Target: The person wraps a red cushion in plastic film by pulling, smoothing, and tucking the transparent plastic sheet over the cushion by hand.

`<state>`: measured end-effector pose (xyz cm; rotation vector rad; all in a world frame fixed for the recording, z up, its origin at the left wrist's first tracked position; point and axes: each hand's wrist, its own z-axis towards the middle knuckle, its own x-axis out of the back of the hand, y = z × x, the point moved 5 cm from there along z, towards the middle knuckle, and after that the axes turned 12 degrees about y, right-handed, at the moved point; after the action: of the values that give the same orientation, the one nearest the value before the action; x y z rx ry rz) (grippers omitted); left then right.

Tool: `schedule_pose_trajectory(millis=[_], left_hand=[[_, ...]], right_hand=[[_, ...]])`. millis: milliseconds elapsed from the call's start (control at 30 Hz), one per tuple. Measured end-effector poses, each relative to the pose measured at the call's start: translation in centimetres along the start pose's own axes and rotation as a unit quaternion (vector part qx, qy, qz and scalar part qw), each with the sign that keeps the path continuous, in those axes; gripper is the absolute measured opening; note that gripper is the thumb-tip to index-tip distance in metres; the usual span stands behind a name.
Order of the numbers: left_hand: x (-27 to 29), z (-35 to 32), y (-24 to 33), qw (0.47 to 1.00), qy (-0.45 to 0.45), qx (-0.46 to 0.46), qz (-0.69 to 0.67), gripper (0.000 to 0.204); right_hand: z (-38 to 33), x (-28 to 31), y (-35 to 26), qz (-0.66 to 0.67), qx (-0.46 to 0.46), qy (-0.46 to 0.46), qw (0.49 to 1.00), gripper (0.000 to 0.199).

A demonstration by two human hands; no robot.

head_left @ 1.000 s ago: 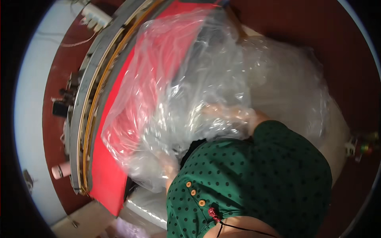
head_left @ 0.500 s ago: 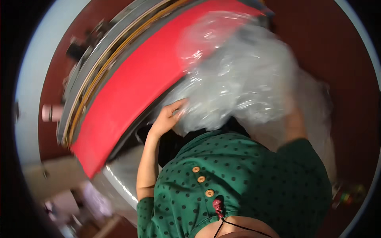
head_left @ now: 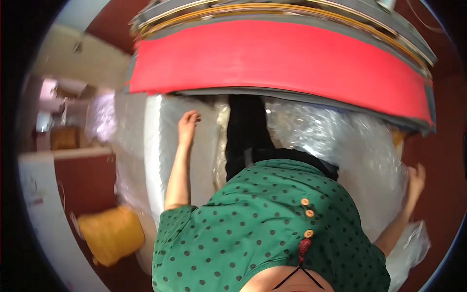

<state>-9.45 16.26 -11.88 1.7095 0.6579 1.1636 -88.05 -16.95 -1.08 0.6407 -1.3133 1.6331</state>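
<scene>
My left hand [head_left: 188,127] hangs to the left of my leg with its fingers loosely bent, and I see nothing in it. Behind it lies clear plastic sheeting [head_left: 204,160]. Far out to the right, my right hand [head_left: 415,182] has its fingers apart and slightly blurred. The edge of more clear plastic sheeting [head_left: 362,180] comes close to it; whether they touch I cannot tell. In front of me, a long table with a bright red top [head_left: 253,56] spans the view.
Behind the red top run grey and yellow rails [head_left: 272,9]. A yellow bundle [head_left: 111,235] sits on the left. Crumpled plastic [head_left: 411,250] lies at the lower right. My black-clad leg [head_left: 248,126] reaches the table's near edge.
My view has swung round, so the red table now runs across in front. The crumpled clear plastic between my hands is gone from there, and my arms have spread apart.
</scene>
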Motion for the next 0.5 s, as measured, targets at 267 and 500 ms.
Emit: schedule_pose_trajectory(millis=[267,500], left_hand=[[8.6,8.3,-2.2,0.935,0.252,-0.143,0.203,0.035],[15.3,12.8,-9.2,0.826,0.225,-0.289,0.429,0.023]], right_hand=[[-8.6,-26.1,-5.6,0.169,-0.062,-0.435,0.882,0.024],[3.5,4.1,22.2,0.191,-0.456,0.014,0.869,0.042]])
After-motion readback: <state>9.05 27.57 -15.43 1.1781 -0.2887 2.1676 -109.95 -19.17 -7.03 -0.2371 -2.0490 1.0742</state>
